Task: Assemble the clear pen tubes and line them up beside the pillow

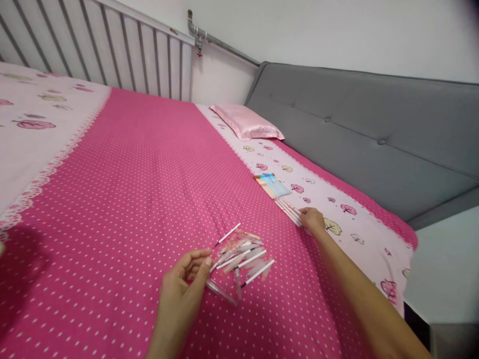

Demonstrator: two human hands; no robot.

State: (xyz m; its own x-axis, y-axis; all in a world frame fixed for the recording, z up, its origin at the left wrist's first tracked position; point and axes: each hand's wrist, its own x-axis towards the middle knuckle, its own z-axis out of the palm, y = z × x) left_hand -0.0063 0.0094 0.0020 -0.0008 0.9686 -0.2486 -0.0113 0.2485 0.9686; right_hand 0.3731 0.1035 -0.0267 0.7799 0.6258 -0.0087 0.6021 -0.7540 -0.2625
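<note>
One left hand, pinching a white stick; one right hand, grip indiscernible, at the stick row, which a careless nudge could scatter.

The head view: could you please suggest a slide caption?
Left hand at loose sticks and clear tubes, right hand at a row of white sticks, pink bedspread beneath.

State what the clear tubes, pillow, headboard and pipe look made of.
Clear tubes: probably glossy plastic; they are see-through with bright highlights.
Pillow: satin-like cloth, silk or synthetic unclear; its pink cover has a soft sheen.
Headboard: padded, fairly matte grey covering, fabric or leather-like; buttons dimple it.
Pipe: likely metal, dull grey, with bulky fittings at one end.
</note>
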